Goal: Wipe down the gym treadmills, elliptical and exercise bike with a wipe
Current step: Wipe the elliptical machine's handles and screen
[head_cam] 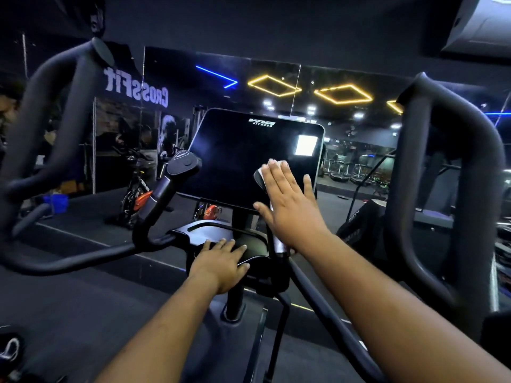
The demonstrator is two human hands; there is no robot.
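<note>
I stand at a black elliptical with a dark console screen (237,158) at centre. My right hand (290,200) lies flat with straight fingers on the lower right of the screen, pressing a white wipe (278,163) against it; only the wipe's top edge shows past my fingertips. My left hand (221,261) rests open, palm down, on the glossy black tray (210,233) below the screen. Curved black moving handles rise at the left (55,111) and right (453,167). A fixed grip with a button pod (184,161) stands left of the screen.
A mirror wall behind the console reflects neon ceiling lights and a mirrored CrossFit sign (135,89). An exercise bike with orange parts (138,197) stands beyond at left, next to a blue bucket (59,201). Treadmills (345,172) show in the mirror at right.
</note>
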